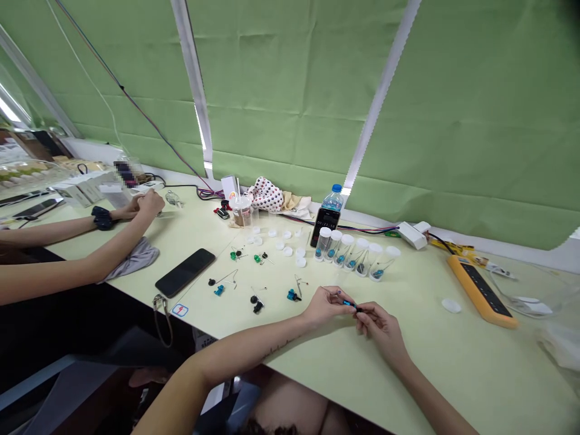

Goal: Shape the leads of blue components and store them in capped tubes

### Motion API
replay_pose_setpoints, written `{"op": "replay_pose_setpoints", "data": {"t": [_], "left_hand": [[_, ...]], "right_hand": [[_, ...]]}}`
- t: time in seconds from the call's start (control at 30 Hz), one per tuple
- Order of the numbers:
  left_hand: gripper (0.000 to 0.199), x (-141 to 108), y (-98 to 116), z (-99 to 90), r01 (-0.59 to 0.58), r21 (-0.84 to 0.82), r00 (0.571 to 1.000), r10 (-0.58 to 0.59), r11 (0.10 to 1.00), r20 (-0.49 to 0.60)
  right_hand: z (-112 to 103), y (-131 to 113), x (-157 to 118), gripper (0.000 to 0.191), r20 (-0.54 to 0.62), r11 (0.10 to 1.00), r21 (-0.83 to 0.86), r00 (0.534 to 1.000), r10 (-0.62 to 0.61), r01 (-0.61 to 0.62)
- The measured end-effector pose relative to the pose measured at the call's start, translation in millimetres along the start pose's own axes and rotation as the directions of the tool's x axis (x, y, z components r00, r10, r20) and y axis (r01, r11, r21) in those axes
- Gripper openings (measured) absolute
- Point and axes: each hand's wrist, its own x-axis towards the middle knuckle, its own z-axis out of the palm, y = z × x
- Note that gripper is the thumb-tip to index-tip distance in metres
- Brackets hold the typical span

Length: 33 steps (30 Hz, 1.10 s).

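My left hand [325,308] pinches a small blue-and-black part [348,303] just above the table, a thin wire showing near the fingers. The fingertips of my right hand [379,326] close on the black end of the same part, so both hands meet on it. To the left of my hands lies another blue-and-black piece [292,295] with a bent metal wire. Behind them stands a row of several clear tubes [347,251] with white caps, blue parts and wires inside. The fine shape of the held part is hidden by my fingers.
Green, black and blue wired pieces [257,258] lie mid-table near loose white caps [287,251]. A dark phone [185,272] lies left; a phone showing a timer [324,226] leans upright. An orange power strip [481,291] is right. Another person's hands [145,204] work at left.
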Motion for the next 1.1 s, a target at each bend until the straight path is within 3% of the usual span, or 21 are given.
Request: {"op": "replay_pose_setpoints", "data": {"t": [0.3,0.7,1.1], "left_hand": [[0.039,1.6,-5.3,-0.7,0.011,-0.047,1.000,-0.012,0.999,-0.024],[0.037,0.6,1.3,1.8,-0.009,-0.084,0.999,0.006,0.996,-0.040],[0.036,0.7,-1.1,-0.2,-0.002,-0.090,1.000,0.001,0.996,-0.016]], "right_hand": [[5.3,-2.1,1.3,0.029,-0.088,0.996,0.088,0.996,0.001,0.007],[5.3,-5.2,0.4,0.034,-0.069,0.997,0.070,0.997,-0.039,0.044],[4.8,-5.5,0.8,0.024,-0.018,0.992,0.118,0.999,-0.036,0.038]]}}
